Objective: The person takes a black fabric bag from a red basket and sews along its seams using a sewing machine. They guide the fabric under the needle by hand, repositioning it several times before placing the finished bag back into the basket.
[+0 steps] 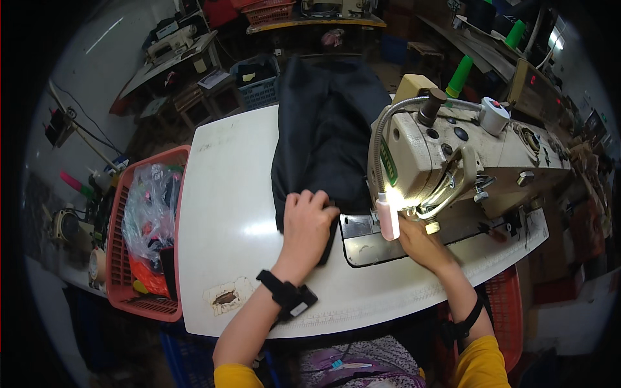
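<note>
1. Two hands work at a sewing machine (466, 155) on a white table (226, 194).
2. Left hand (305, 223) lies palm down on dark cloth (323, 136), fingers spread and flat rather than gripping, apparently to pin the near edge against the table.
3. Cloth runs from that hand away across the table and over its far edge; its right side lies beside the machine's metal plate (362, 242).
4. Right hand (420, 242) reaches under the machine head, by the lit lamp (388, 216); I cannot tell how its fingers sit, as they are hidden.
5. Left of the table stands a red basket (119, 258) of bagged scraps.
</note>
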A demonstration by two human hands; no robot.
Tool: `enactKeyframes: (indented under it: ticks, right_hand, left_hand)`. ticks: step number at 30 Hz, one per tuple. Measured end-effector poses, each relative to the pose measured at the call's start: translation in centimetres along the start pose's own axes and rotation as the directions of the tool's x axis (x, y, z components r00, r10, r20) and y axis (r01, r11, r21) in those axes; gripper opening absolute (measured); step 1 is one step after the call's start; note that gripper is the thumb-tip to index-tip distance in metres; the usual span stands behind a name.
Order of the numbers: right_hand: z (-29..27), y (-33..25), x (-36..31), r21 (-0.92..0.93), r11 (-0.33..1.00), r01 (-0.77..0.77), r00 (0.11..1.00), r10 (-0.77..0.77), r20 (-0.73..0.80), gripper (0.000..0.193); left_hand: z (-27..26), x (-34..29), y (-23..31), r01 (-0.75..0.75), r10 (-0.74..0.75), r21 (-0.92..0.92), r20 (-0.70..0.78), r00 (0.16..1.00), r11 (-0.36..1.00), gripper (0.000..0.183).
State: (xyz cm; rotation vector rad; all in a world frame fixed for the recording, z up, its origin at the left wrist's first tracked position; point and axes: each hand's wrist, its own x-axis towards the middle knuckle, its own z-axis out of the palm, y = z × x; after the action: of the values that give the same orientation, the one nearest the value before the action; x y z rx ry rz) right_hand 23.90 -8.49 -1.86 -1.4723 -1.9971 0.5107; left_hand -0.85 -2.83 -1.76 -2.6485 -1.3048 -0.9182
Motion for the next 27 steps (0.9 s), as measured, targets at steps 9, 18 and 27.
enactKeyframes:
  ticks: [9, 18, 27]
  right_hand:
    - [-2.0, 1.0, -5.8, -0.231, 0.973, -0.027, 0.95, -0.047, -0.308, 0.027]
    - [-2.8, 22.4, -35.9, -0.022, 0.684, -0.729, 0.374, 0.371, -0.85, 0.019]
    - [5.3, 29.5, -46.0, -0.212, 0.03, -0.977, 0.033, 0.999, -0.011, 0.11]
  left_hand:
    - [3.3, 3.9, -5.1, 0.117, -0.136, 0.235, 0.065, 0.989, 0.965, 0.059]
    - [0.2, -1.6, 2.3, 0.14, -0.147, 0.054, 0.529, 0.836, 0.989, 0.073]
    - [-0.9, -9.6, 9.0, 0.134, -0.173, 0.117, 0.466, 0.868, 0.984, 0.056]
